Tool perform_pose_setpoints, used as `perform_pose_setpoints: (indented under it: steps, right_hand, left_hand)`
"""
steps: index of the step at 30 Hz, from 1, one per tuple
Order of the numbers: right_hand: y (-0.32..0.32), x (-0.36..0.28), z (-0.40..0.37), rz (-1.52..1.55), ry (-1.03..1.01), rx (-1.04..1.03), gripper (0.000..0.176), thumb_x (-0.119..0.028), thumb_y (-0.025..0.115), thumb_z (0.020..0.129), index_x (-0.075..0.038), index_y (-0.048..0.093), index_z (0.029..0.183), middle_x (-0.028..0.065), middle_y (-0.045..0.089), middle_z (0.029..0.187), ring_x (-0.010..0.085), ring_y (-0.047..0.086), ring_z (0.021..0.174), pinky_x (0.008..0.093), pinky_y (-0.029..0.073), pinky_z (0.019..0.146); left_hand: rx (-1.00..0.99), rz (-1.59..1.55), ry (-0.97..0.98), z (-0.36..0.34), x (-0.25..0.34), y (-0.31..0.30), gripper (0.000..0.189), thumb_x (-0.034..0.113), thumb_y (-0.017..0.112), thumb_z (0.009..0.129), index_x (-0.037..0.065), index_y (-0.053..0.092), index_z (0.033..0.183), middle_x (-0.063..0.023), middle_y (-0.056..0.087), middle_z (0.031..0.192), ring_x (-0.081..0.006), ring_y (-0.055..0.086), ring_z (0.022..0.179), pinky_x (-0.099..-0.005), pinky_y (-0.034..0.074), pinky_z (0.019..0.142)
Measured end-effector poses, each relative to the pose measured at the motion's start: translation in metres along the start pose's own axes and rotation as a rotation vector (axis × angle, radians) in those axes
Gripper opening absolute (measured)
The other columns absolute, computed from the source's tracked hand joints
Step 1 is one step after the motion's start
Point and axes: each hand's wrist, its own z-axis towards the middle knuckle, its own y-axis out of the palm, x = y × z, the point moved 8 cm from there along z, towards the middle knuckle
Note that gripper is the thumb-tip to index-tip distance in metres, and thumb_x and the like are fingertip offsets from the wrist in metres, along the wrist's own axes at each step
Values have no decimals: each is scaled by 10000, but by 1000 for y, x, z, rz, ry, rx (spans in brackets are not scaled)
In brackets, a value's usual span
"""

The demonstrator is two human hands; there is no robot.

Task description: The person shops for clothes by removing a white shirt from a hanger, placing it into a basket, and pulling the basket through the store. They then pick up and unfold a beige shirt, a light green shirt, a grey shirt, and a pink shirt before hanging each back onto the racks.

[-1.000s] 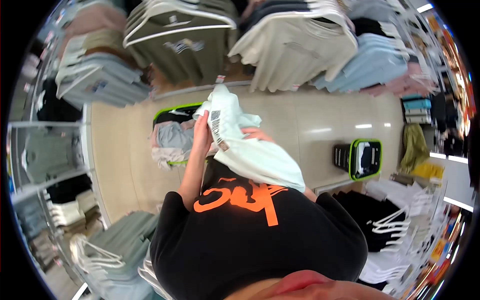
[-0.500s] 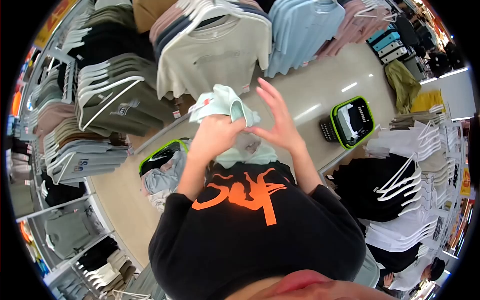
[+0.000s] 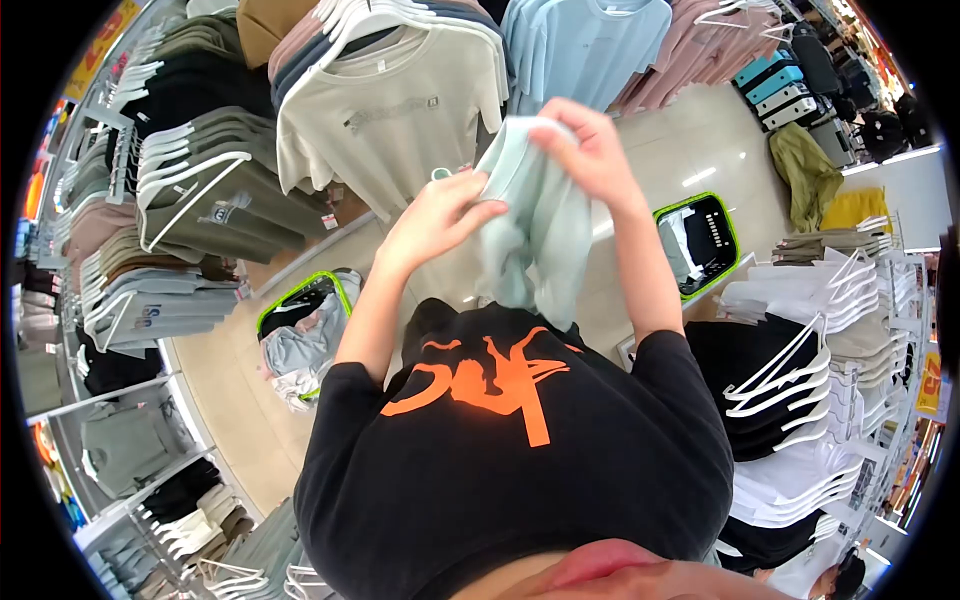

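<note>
A pale mint-green shirt (image 3: pixel 535 225) hangs in loose folds in front of my chest, gathered at its upper edge. My right hand (image 3: pixel 588 155) pinches that edge at the top, thumb and fingers closed over the cloth. On the other side, my left hand (image 3: pixel 445 218) grips the edge, its fingertips partly hidden by the fabric and its thumb on the near side. Just past my left fingers, a small pale green loop (image 3: pixel 441 174) shows. The lower end of the shirt falls close to my black top (image 3: pixel 460 500).
A green-rimmed basket (image 3: pixel 737 235) with clothes stands on the floor at right, another basket (image 3: pixel 262 322) heaped with clothes at left. Ahead hang beige T-shirts (image 3: pixel 400 120) and light blue T-shirts (image 3: pixel 585 55). Racks of olive shirts (image 3: pixel 240 205) and black shirts (image 3: pixel 740 375) flank the aisle.
The bunched shirt has been opened out and now hangs down. My right hand has gone from spread fingers beside it to gripping its upper edge, higher up.
</note>
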Motion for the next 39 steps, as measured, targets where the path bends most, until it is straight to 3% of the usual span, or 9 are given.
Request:
perform_pose_setpoints:
  steps: [2, 3, 7, 12, 15, 19, 22, 25, 39]
  right_hand:
    - [-25, -19, 7, -125, -153, 185, 193, -196, 589, 802, -4, 573, 800, -3, 535, 716, 36, 441, 705, 190, 373, 634]
    - [-39, -15, 12, -97, -151, 281, 214, -231, 595, 797, -17, 585, 805, 3, 526, 672, 40, 441, 661, 195, 369, 596]
    - [-85, -2, 26, -346, -88, 414, 234, -246, 563, 830, -14, 586, 816, -34, 553, 689, 27, 449, 667, 171, 370, 605]
    - [-101, 14, 32, -462, -35, 392, 254, -287, 601, 796, -34, 612, 811, -23, 556, 615, 33, 446, 588, 184, 379, 552]
    - [-103, 18, 35, -500, -45, 389, 264, -298, 609, 787, -34, 614, 809, -15, 555, 610, 39, 440, 574, 188, 379, 543]
    - [-116, 39, 41, -613, 31, 391, 263, -304, 613, 782, -43, 616, 816, -7, 556, 613, 48, 438, 568, 192, 377, 541]
    - [-121, 59, 45, -608, -6, 415, 259, -305, 615, 780, -49, 618, 817, -7, 557, 615, 55, 440, 565, 193, 379, 543]
    - [-121, 60, 44, -561, -164, 487, 296, -402, 606, 756, -108, 632, 779, 14, 412, 429, 84, 323, 400, 248, 266, 397]
    - [-128, 117, 8, -521, 15, 472, 325, -408, 606, 756, -84, 625, 772, 5, 424, 464, 77, 330, 441, 238, 286, 420]
  left_hand:
    - [-49, -74, -59, 3, -31, 28, 183, 210, 578, 780, 44, 571, 856, -158, 538, 773, -318, 538, 724, -375, 420, 621]
    - [-124, 184, -157, -4, -56, 39, 193, 207, 601, 760, 39, 587, 854, -151, 543, 782, -314, 535, 742, -367, 426, 648]
    - [78, 202, -238, -12, -97, 11, 213, 215, 614, 743, 26, 594, 839, -151, 540, 793, -307, 535, 729, -362, 427, 641]
    - [251, 409, -123, 3, -81, -82, 172, 140, 593, 704, 11, 591, 817, -156, 514, 767, -315, 520, 689, -362, 418, 618]
    - [150, 523, -172, 22, -74, -105, 209, 147, 579, 687, 3, 588, 838, -157, 518, 774, -316, 527, 722, -374, 413, 634]
    - [73, 681, -52, 35, -62, -124, 272, 135, 559, 659, -4, 580, 891, -138, 529, 804, -308, 531, 737, -383, 416, 658]
    - [76, 719, -2, 38, -54, -129, 270, 126, 550, 654, 1, 581, 891, -139, 528, 818, -314, 529, 744, -383, 416, 660]
    - [43, 709, -48, 34, -61, -127, 286, 87, 558, 634, 7, 573, 908, -139, 527, 822, -318, 526, 751, -384, 417, 662]
    - [-28, 410, -96, 25, -92, -81, 375, -31, 529, 590, 18, 531, 962, -153, 551, 859, -321, 518, 772, -357, 420, 680]
